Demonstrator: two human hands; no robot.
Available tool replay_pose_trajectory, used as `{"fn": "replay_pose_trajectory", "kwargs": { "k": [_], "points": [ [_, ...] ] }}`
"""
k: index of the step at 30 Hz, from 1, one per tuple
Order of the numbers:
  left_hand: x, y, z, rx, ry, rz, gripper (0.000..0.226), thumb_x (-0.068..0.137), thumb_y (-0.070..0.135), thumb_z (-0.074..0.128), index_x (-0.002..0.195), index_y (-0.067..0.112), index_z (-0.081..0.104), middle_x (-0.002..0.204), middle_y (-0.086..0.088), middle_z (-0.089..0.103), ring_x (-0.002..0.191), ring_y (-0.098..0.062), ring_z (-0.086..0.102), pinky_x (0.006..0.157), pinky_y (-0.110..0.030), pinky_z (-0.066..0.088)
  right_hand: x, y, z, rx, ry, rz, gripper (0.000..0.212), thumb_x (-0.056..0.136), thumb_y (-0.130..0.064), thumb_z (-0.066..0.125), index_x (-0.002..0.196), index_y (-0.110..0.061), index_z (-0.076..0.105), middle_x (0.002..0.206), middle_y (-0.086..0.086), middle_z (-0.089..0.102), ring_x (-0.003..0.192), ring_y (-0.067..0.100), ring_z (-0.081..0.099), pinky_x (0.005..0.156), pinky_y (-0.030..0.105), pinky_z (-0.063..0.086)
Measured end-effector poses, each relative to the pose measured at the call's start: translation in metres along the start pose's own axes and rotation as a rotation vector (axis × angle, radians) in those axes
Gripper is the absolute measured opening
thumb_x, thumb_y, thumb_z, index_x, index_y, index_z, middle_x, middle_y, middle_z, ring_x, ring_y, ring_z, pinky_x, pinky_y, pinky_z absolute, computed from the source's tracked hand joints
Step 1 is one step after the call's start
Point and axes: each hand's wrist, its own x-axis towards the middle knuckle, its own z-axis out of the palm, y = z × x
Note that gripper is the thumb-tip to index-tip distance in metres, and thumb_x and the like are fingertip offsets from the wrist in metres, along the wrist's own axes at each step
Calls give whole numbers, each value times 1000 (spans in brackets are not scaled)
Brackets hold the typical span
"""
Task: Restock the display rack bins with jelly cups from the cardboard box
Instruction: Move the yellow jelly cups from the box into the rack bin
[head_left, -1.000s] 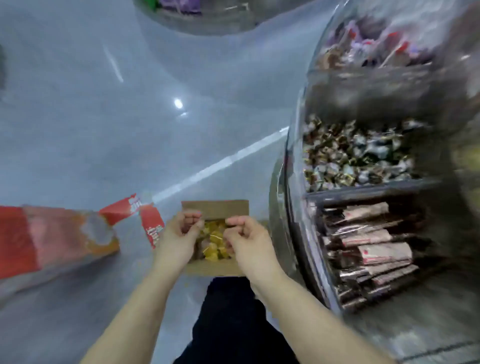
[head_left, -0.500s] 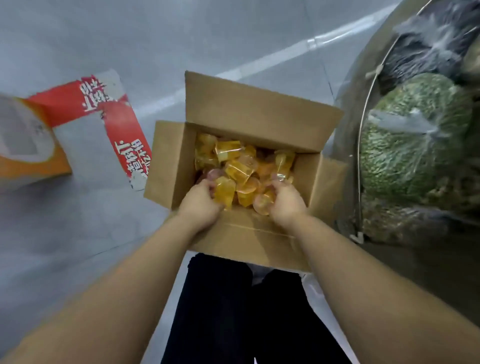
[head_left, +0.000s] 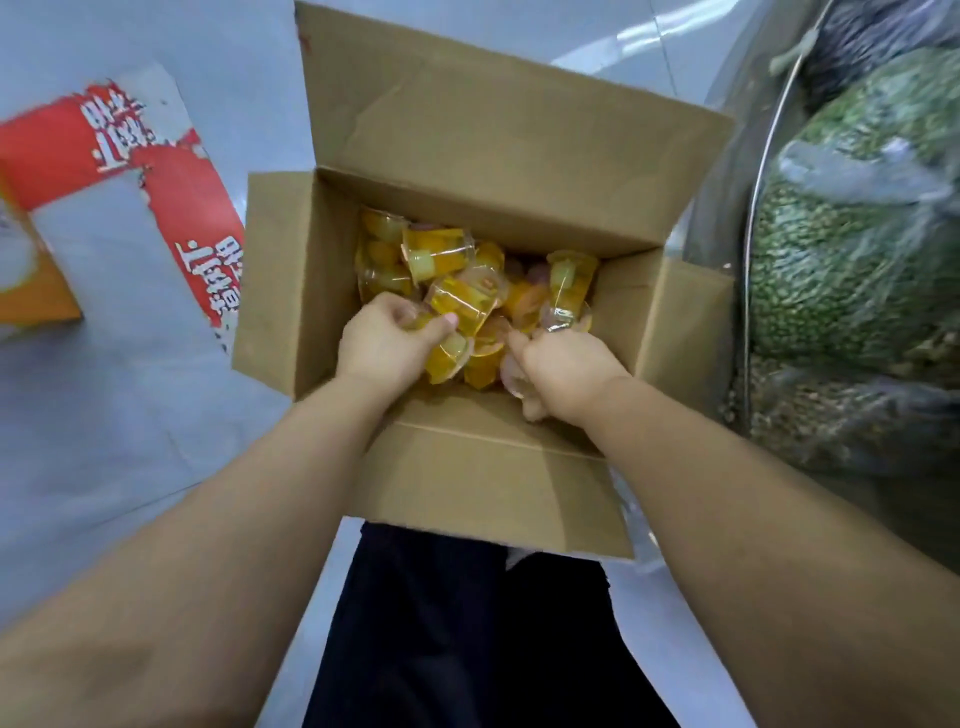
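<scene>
Head view: cardboard box (head_left: 483, 483) on grey floor (head_left: 130, 415) beside display rack (head_left: 737, 156).

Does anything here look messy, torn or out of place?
The jelly cups lie jumbled at all angles in the cardboard box, not stacked. To its left, a red-and-white carton lies flattened on the floor, its print scuffed. Nothing has spilled.

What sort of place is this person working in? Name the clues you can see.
Probably a shop selling loose snacks and dry goods. Clues: an open box of jelly cups, clear bags of green beans on a rack at the right, and a smooth tiled floor.
</scene>
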Motion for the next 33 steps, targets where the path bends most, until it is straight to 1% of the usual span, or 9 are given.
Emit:
{"fn": "replay_pose_trajectory", "kwargs": {
  "k": [3, 5, 9, 14, 18, 22, 25, 30, 33],
  "points": [
    [-30, 10, -21, -552, -143, -115, 39, 78, 39, 71, 104, 10, 65, 100, -3, 71, 90, -14, 67, 66, -20, 55, -20, -8, -21, 474, 205, 222, 50, 70, -28, 69, 112, -13, 48, 103, 11, 62, 94, 32, 58, 66, 30, 39],
    [-53, 25, -36, -936, -225, -183, 34, 78, 32, 69, 100, 7, 66, 97, -2, 73, 96, -13, 67, 68, -18, 55, -47, -19, -43, 964, 380, 342, 43, 65, -35, 67, 104, -24, 55, 97, 1, 66, 91, 25, 62, 72, 31, 48],
    [-124, 81, -74, -1315, -285, -43, 21, 78, 17, 66, 93, 9, 54, 92, -4, 69, 95, -17, 66, 74, -26, 56, -131, -49, -109, 1418, 673, 243, 25, 67, -42, 61, 91, -36, 56, 88, -11, 67, 83, 8, 64, 78, 32, 55],
    [-240, 192, -141, -1226, -635, 265, 70, 66, 23, 79, 124, 13, 42, 102, -4, 69, 88, -16, 67, 67, -26, 54, -256, -81, -228, 1501, 962, 147, 38, 69, -52, 56, 99, -31, 50, 92, -26, 60, 84, -5, 57, 74, 14, 45],
    [-315, 269, -205, -1007, -753, 441, 72, 59, 30, 85, 120, 9, 54, 110, -7, 68, 100, -23, 64, 84, -39, 51, -357, -85, -322, 1355, 1035, 138, 66, 57, -42, 78, 111, -24, 44, 105, -10, 58, 95, 5, 60, 83, 23, 49],
    [-386, 334, -242, -628, -820, 731, 65, 61, 6, 82, 119, 12, 53, 108, 8, 70, 104, -10, 62, 90, -29, 51, -463, -75, -375, 1127, 1187, 146, 61, 65, -37, 74, 115, -42, 39, 108, -30, 53, 100, -9, 54, 85, 11, 43],
    [-435, 375, -240, -397, -824, 976, 56, 65, -6, 69, 110, 22, 53, 97, 19, 68, 91, 3, 62, 79, -11, 46, -531, -66, -387, 1069, 1320, 188, 64, 68, -26, 76, 116, -46, 38, 109, -28, 56, 100, -4, 58, 82, 14, 46],
    [-503, 421, -203, -221, -918, 1222, 54, 68, -4, 69, 109, 21, 45, 109, 0, 64, 98, -9, 61, 84, -20, 48, -612, -48, -369, 1100, 1525, 324, 60, 57, -12, 68, 105, -38, 44, 97, -32, 58, 85, -9, 58, 71, 7, 43],
    [-538, 443, -175, -140, -953, 1335, 56, 67, 3, 71, 108, 25, 41, 97, 16, 59, 90, -3, 57, 80, -16, 45, -650, -35, -352, 1172, 1620, 346, 57, 54, -4, 63, 104, -26, 47, 89, -27, 59, 76, -10, 56, 64, 3, 41]
  ]
}}
